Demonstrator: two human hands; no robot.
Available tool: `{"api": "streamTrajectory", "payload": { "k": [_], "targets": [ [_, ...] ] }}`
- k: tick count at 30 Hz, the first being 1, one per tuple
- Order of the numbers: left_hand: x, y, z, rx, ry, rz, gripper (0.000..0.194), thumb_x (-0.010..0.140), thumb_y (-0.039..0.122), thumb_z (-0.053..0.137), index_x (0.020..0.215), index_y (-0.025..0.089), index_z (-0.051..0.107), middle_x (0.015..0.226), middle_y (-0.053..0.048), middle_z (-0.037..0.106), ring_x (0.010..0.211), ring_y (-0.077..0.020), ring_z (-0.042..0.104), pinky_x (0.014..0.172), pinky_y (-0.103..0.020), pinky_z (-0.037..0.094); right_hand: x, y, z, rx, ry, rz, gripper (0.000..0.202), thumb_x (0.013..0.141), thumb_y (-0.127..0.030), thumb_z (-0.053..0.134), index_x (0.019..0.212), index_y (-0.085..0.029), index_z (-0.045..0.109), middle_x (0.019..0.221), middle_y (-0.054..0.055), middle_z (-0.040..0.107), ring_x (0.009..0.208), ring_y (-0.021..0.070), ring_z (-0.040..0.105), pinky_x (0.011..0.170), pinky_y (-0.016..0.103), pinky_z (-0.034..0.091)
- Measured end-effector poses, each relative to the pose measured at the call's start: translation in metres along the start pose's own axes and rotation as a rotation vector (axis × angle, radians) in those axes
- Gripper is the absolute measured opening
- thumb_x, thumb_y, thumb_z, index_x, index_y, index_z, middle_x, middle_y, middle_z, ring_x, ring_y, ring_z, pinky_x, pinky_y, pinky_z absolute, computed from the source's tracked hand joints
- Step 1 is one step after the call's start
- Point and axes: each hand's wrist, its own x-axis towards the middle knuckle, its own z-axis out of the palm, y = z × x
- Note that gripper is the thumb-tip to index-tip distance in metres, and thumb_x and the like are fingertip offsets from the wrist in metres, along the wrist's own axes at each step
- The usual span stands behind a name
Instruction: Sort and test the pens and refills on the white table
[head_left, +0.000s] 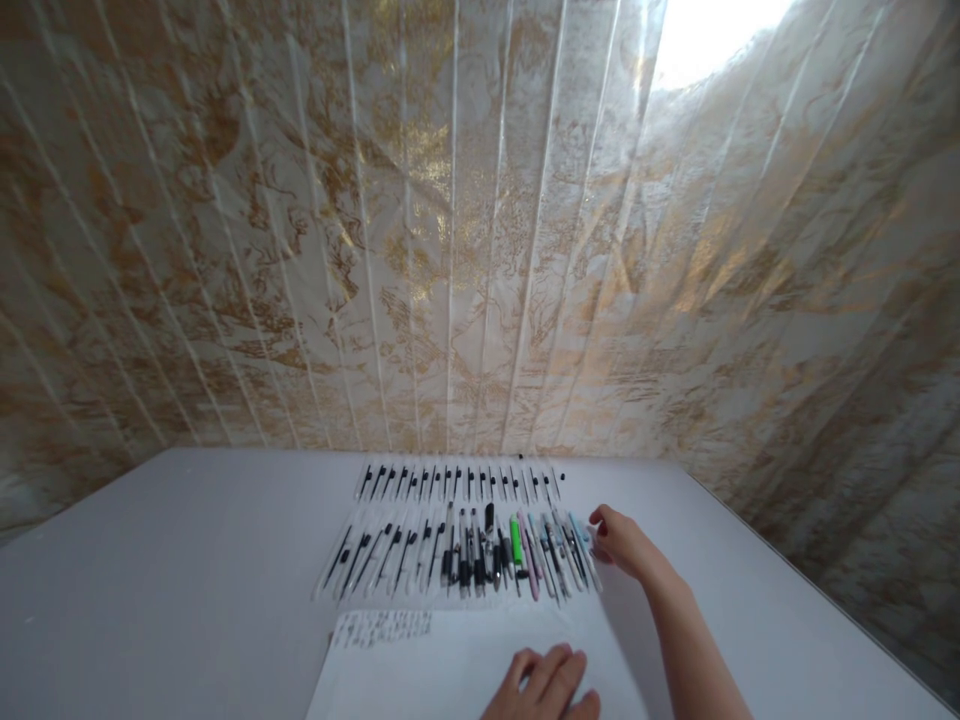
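Although most of the view is filled by a patterned curtain (pixel 450 250), the work is laid out below it on a white bench (pixel 187 580). Nearest, a sheet of paper (pixel 420 675) has been placed, with dark marks (pixel 382 628) at its top left corner. The left hand (pixel 544 685) is laid on the paper, palm down, its fingers relaxed and with nothing seen to be gripped. The right hand (pixel 621 542) is held at the right end of the near row of pens (pixel 478 560), fingers curled; whether a pen is pinched there cannot be told.

Beyond the near row, a back row (pixel 458 484) is set out. As far as can be judged, that one is finished — its pens are slanted and spaced much alike. In the near row, the left part is similarly spread, while the right part is packed more tightly with mixed kinds, a green pen (pixel 516 540) and a purple pen (pixel 529 555) among them; if anything is left to be ordered, it is probably there. Smallest of all, a black piece (pixel 562 477) is seen at the back row's right end — perhaps a cap.
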Motion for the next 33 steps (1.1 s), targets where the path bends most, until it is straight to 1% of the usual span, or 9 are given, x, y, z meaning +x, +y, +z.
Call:
{"api": "streamTrajectory", "payload": {
  "k": [11,13,17,22,24,26,28,30,33],
  "targets": [
    [0.012,0.000,-0.020,-0.001,-0.109,-0.022,0.020,0.097,0.026,0.040,0.100,0.021,0.058,0.112,-0.003,0.069,0.102,-0.0185,0.062,0.076,-0.029,0.039,0.003,0.000,0.005,-0.001,0.012,-0.070,0.024,0.091,-0.030,0.056,0.109,-0.015,0.059,0.105,0.006,0.063,0.087,0.0172,0.063,0.075,0.036,0.054],
    [0.015,0.000,-0.023,-0.003,-0.152,-0.026,0.018,0.096,0.029,0.042,0.099,0.020,0.058,0.113,-0.003,0.068,0.103,-0.0186,0.061,0.077,-0.029,0.040,-0.001,-0.002,0.001,0.013,0.049,-0.102,0.019,0.090,-0.023,0.055,0.106,-0.013,0.060,0.099,0.006,0.065,0.081,0.0159,0.064,0.072,0.033,0.053],
    [0.021,-0.001,-0.029,0.004,-0.227,-0.028,0.020,0.095,0.032,0.045,0.100,0.017,0.058,0.115,-0.005,0.066,0.106,-0.0189,0.059,0.080,-0.029,0.041,-0.011,-0.016,-0.013,0.079,0.143,-0.258,0.027,0.083,-0.008,0.046,0.105,-0.011,0.062,0.092,0.009,0.067,0.071,0.0155,0.064,0.066,0.027,0.049],
    [0.013,-0.009,-0.054,-0.189,-0.223,-0.028,0.016,0.096,0.025,0.044,0.099,0.018,0.058,0.108,-0.002,0.068,0.101,-0.0135,0.060,0.074,-0.024,0.042,-0.048,-0.049,-0.017,0.200,0.211,-0.499,0.025,0.084,-0.021,0.043,0.098,-0.018,0.063,0.090,0.006,0.068,0.076,0.0184,0.063,0.070,0.028,0.046],
    [0.006,-0.018,-0.074,-0.346,-0.231,-0.012,0.018,0.097,0.027,0.043,0.102,0.019,0.058,0.103,0.001,0.069,0.097,-0.0104,0.061,0.078,-0.022,0.042,-0.076,-0.066,-0.004,0.263,0.177,-0.597,0.023,0.087,-0.027,0.042,0.096,-0.021,0.063,0.085,0.003,0.068,0.073,0.0168,0.061,0.068,0.026,0.046],
    [-0.001,-0.028,-0.093,-0.438,-0.241,-0.045,0.018,0.095,0.029,0.047,0.098,0.019,0.061,0.098,0.001,0.071,0.093,-0.0120,0.062,0.084,-0.024,0.043,-0.106,-0.081,0.018,0.451,0.029,-0.742,0.024,0.090,-0.034,0.044,0.092,-0.021,0.063,0.081,0.004,0.066,0.072,0.0169,0.059,0.066,0.026,0.046],
    [-0.009,-0.038,-0.107,-0.493,-0.276,-0.128,0.016,0.091,0.027,0.052,0.095,0.019,0.065,0.094,0.000,0.072,0.090,-0.0150,0.063,0.085,-0.026,0.046,-0.129,-0.093,0.046,0.578,-0.045,-0.886,0.024,0.092,-0.038,0.045,0.094,-0.021,0.063,0.090,0.005,0.065,0.084,0.0179,0.059,0.076,0.029,0.046],
    [-0.018,-0.047,-0.114,-0.577,-0.309,-0.247,0.017,0.090,0.022,0.051,0.095,0.021,0.067,0.093,0.000,0.072,0.085,-0.0156,0.065,0.076,-0.024,0.050,-0.139,-0.100,0.076,0.636,-0.109,-1.047,0.032,0.093,-0.043,0.042,0.102,-0.022,0.063,0.100,0.008,0.061,0.094,0.0198,0.058,0.085,0.033,0.045],
    [-0.032,-0.062,-0.112,-0.660,-0.310,-0.390,0.028,0.092,0.018,0.041,0.098,0.024,0.068,0.089,0.000,0.072,0.074,-0.0151,0.066,0.060,-0.022,0.051,-0.131,-0.101,0.117,0.741,-0.064,-1.111,0.047,0.091,-0.058,0.035,0.099,-0.023,0.065,0.092,0.008,0.063,0.086,0.0210,0.062,0.077,0.033,0.048]
  ]
}}
